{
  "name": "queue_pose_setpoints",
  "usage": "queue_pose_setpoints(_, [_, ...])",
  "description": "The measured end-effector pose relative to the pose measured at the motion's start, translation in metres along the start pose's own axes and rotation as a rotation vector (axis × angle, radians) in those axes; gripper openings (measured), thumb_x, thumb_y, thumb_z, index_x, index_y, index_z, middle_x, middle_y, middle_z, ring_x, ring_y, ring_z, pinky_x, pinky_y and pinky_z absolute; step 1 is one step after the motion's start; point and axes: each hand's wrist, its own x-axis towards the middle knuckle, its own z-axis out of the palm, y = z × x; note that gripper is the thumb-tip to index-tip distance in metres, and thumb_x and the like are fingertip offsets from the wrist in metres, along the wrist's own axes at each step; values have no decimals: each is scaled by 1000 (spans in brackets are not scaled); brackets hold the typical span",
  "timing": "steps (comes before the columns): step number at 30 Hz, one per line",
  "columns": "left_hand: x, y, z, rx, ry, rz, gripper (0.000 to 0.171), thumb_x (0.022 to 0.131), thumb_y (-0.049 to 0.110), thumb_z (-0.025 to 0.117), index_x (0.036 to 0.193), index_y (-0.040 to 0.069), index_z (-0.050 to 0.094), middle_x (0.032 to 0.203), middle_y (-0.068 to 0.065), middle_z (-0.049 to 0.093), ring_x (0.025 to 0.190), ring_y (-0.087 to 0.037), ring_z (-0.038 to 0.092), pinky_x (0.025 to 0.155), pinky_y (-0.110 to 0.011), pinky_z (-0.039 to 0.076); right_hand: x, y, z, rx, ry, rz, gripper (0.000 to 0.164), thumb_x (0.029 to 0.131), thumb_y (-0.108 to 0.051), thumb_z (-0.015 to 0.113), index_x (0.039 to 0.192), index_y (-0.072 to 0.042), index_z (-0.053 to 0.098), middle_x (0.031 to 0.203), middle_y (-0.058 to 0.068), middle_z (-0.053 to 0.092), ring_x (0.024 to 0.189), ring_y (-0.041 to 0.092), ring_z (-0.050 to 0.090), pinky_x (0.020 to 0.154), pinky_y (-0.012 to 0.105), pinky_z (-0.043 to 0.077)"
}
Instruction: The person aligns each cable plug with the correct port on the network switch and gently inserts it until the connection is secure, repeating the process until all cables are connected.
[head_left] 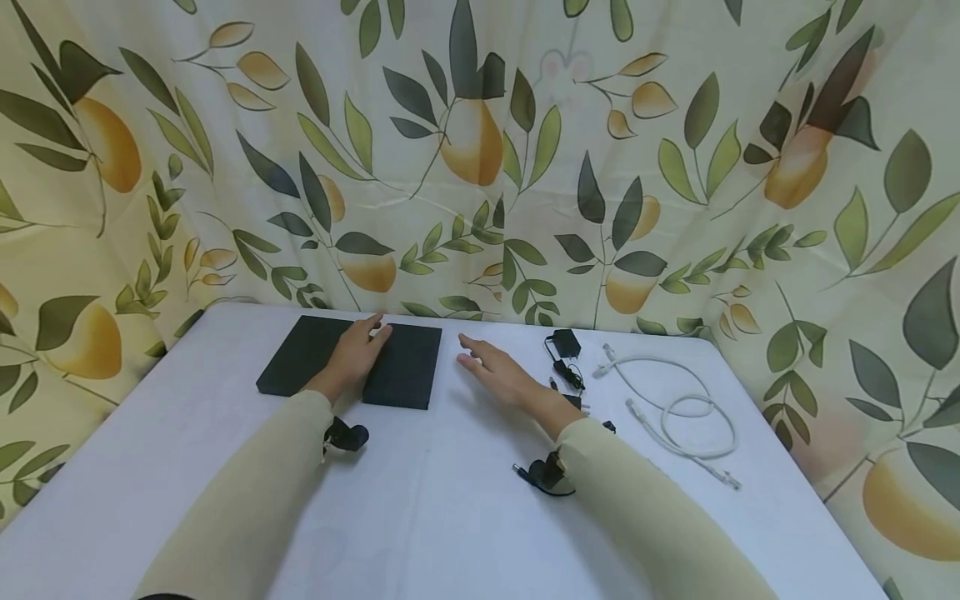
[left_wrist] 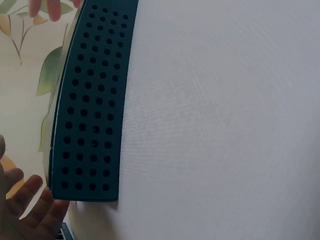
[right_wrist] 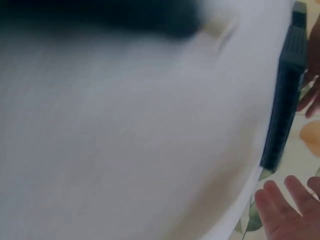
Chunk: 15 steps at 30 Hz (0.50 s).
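Two flat black boxes lie side by side on the white table: a left black box point(head_left: 296, 354) and a right black box point(head_left: 405, 367). My left hand point(head_left: 354, 354) is over the place where they meet, fingers pointing away, and hides part of both. In the left wrist view, rows of round holes run along a box's side point(left_wrist: 95, 115), with the left fingers point(left_wrist: 32, 195) at its end. My right hand point(head_left: 506, 379) is to the right of the right box, fingers extended toward it and apart from it. Nothing is in the right hand point(right_wrist: 290, 215).
Right of the right hand lie a black power adapter point(head_left: 566, 342) with a bundled cord and a second adapter point(head_left: 572, 401) partly hidden by the forearm. A black plug lead point(head_left: 528, 477) shows under the right wrist. White network cables point(head_left: 720, 408) coil farther right. A fruit-patterned curtain point(head_left: 480, 208) closes the back.
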Motion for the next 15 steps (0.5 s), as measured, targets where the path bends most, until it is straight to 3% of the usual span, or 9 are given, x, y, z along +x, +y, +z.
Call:
queue_pose_setpoints(3, [0,-2,0,-4,13,-1,56,107,33,39,152,0,32,144,-24,46,129,-40,48,110,-53,37,2,-6,4,60,12,3,59,107,-45,34,155,-12,30,153,9,42,141,27,40,117,45,31])
queue_pose_setpoints(9, [-3,-2,-1,-2,18,-16,52,107,27,41,148,-4,37,140,-25,52,128,-41,50,110,-53,38,6,-17,14,298,24,69,56,107,-42,36,149,-6,41,145,15,51,121,29,59,102,43,49])
queue_pose_setpoints(15, [-3,-4,2,-12,10,-32,50,106,25,43,147,-4,39,140,-24,53,129,-40,50,109,-53,39,7,-24,28,450,26,128,54,107,-37,39,146,0,42,131,22,60,108,33,65,95,40,53])
